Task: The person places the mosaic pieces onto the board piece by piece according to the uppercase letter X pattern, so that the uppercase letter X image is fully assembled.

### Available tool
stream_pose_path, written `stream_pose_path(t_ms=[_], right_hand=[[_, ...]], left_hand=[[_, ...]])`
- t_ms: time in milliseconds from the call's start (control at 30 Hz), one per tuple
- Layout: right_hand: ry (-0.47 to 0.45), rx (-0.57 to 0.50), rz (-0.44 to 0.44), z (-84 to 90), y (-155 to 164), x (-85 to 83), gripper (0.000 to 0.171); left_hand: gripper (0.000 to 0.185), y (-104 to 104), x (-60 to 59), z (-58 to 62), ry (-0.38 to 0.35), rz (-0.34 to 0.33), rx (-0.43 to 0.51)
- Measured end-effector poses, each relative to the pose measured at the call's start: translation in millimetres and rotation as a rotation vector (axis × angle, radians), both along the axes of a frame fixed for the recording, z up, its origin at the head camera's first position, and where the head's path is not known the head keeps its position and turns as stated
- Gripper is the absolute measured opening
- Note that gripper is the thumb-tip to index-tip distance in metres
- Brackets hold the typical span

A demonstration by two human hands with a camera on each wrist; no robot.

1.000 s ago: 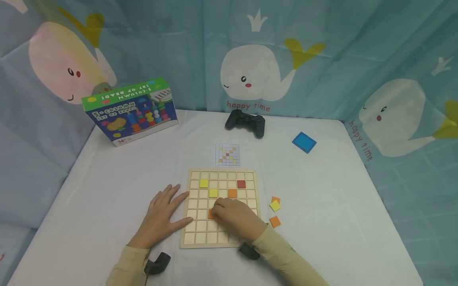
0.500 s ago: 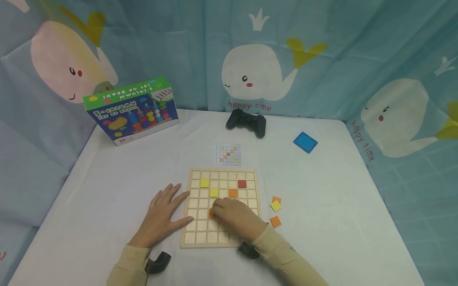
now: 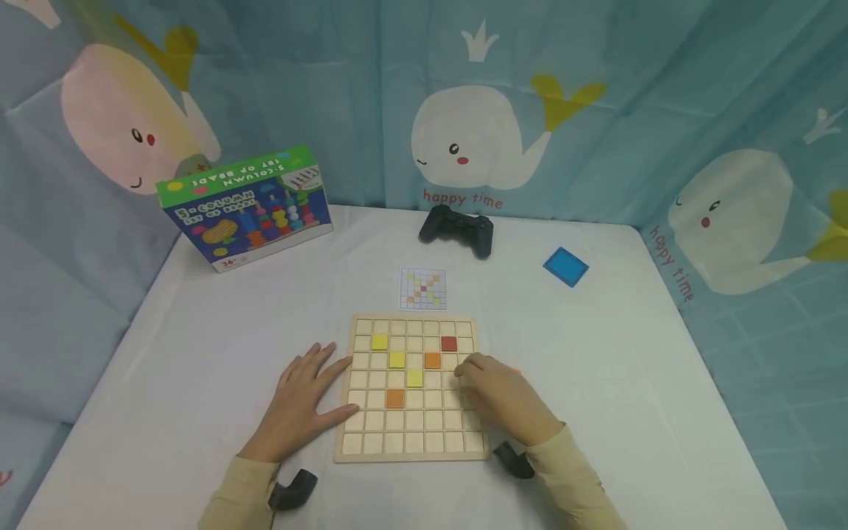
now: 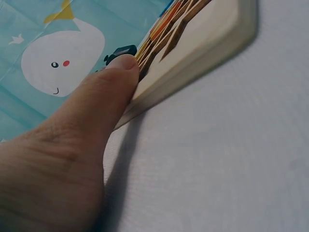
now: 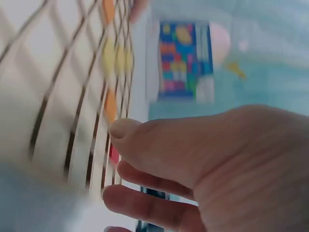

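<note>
Wooden grid board (image 3: 411,449), pale and square-celled, lies flat on the white cloth table (image 3: 199,331), front centre. Six flat square tiles sit in its cells: three yellow, two orange, one red. Left hand (image 3: 301,401) rests flat, fingers straight, thumb (image 4: 113,82) touching the board's left edge. Right hand (image 3: 506,397) lies over the board's right edge, fingers loosely bent, apparently holding nothing; wrist view is blurred. Beyond: one pattern card (image 3: 422,288), one black controller (image 3: 457,228), one blue square (image 3: 565,266), one toy box (image 3: 245,208).

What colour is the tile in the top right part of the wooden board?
Red tile, clearest in the head view.
</note>
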State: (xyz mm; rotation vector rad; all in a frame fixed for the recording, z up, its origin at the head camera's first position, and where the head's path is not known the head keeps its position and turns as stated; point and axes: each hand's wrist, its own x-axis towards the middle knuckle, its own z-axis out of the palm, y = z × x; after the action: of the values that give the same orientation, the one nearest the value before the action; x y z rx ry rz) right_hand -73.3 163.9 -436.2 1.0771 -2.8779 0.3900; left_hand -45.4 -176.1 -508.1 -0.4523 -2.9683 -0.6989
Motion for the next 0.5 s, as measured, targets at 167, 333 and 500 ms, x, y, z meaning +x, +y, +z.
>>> stream_pose_path(t_ms=[167, 333, 500], right_hand=[[-0.054, 0.003, -0.231, -4.1, 38, 3.2, 0.026], [-0.119, -0.007, -0.368, -8.7, 58, 7.3, 0.025], [-0.177, -0.022, -0.391, -11.2, 62, 10.8, 0.029]], left_hand=[[0.078, 0, 1.0, 0.1, 0.022, -0.003, 0.008], [0.078, 0, 0.7, 0.3, 0.028, -0.008, 0.012], [0.078, 0, 0.2, 0.2, 0.028, -0.009, 0.009]])
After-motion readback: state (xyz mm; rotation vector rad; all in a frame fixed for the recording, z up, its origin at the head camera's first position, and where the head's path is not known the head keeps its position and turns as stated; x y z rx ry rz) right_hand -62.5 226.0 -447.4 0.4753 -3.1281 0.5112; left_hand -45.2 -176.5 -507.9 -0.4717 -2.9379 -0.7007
